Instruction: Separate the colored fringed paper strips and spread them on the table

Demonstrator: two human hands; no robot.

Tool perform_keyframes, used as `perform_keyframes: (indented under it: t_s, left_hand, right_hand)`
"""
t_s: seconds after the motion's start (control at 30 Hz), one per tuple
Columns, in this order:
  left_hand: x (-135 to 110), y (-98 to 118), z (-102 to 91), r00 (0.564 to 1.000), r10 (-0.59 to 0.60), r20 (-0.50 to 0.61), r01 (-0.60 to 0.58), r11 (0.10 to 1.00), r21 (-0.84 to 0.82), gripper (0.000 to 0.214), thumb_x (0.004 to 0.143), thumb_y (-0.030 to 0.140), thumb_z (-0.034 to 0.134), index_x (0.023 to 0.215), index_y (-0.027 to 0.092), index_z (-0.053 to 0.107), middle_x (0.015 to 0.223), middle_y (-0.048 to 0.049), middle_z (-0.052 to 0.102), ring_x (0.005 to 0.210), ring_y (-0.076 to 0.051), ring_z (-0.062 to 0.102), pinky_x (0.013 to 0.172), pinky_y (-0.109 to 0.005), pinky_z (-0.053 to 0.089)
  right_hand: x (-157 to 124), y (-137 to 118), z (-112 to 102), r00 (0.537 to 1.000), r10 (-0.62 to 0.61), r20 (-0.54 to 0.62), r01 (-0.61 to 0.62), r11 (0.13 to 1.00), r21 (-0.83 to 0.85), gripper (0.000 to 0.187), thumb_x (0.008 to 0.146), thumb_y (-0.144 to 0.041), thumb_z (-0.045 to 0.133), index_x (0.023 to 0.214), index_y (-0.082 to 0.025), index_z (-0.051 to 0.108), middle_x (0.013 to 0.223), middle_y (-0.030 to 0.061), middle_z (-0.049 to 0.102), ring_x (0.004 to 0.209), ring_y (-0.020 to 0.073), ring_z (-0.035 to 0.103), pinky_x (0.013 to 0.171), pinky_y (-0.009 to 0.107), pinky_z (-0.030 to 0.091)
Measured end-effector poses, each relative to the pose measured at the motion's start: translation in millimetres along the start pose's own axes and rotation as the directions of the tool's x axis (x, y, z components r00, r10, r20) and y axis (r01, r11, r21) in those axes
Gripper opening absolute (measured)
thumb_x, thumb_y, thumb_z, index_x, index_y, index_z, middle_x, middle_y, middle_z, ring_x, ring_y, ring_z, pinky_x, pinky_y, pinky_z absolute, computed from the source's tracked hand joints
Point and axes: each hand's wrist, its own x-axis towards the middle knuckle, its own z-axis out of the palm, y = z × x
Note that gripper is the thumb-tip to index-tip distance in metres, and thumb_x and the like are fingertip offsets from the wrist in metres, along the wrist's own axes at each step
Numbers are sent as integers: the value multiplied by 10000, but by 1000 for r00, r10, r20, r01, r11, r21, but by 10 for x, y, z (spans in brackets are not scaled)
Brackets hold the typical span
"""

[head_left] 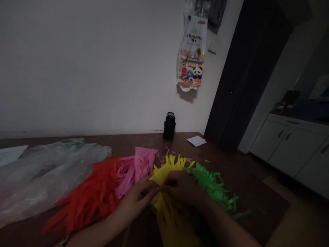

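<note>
Both hands meet at a yellow fringed paper piece [164, 171], whose cut strips point away at the far side and hang toward me at the near side. My left hand [142, 193] pinches its left edge between thumb and fingers. Close beside it, my right hand [177, 185] is closed on the same paper, fingertips almost touching the left ones. Left of my hands lies a pink fringed paper piece [138, 164], and further left a red fringed paper piece [100, 188]. A green fringed paper piece [210, 185] rests to the right, partly behind my right forearm.
A crumpled clear plastic bag [51, 171] covers the table's left side. At the back stand a black bottle [169, 127] and a white card [196, 140]. A tissue pack [191, 61] hangs on the wall. White cabinets [290, 144] are at far right, beyond the brown table [257, 202].
</note>
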Motion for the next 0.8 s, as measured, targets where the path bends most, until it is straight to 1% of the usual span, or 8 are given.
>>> perform_keyframes:
  t_s: [0.17,0.33,0.43,0.53,0.7,0.8]
  left_hand:
    - [16,-51,3,1000,-3,1,3,1000,0,344,906,456,482,753,219,679,717,-11,623,772,-210,591,708,-302,450]
    - [8,-30,-2,1000,-14,-1,14,1000,-4,342,906,460,472,778,224,685,750,-17,642,780,-212,598,699,-298,452]
    - [-1,-19,0,1000,-19,-7,19,1000,0,358,906,474,472,740,224,667,740,-10,623,775,-209,595,710,-296,450]
    - [2,-15,4,999,-30,-18,30,1000,5,372,898,484,479,688,219,634,705,-1,590,734,-201,582,680,-288,443]
    - [19,10,1,999,-43,-32,43,999,1,361,884,479,482,685,218,633,685,5,571,694,-192,559,646,-282,429]
    - [27,12,8,998,-50,-33,50,999,2,371,879,472,478,642,213,598,661,10,545,674,-186,547,631,-278,424]
  right_hand:
    - [4,-8,-5,1000,20,14,-20,1000,18,53,762,-108,738,724,-135,713,668,-34,611,639,99,550,589,194,363]
    - [19,-25,-13,997,73,1,-73,997,28,74,750,-55,718,748,-129,729,693,-22,643,676,107,573,625,196,379]
    - [29,-23,-6,996,85,-3,-85,996,16,65,756,-66,709,750,-128,728,688,-20,643,667,108,571,614,197,371]
    - [30,-20,7,997,79,-4,-79,997,5,49,753,-83,717,745,-131,727,683,-23,636,660,105,563,602,197,357]
    - [13,-41,18,997,81,-8,-81,997,-7,39,770,-101,697,749,-130,713,683,-25,626,650,100,549,593,194,350]
    - [6,-59,21,996,94,-5,-94,996,-7,41,769,-111,697,740,-139,703,677,-31,620,649,101,540,591,195,348]
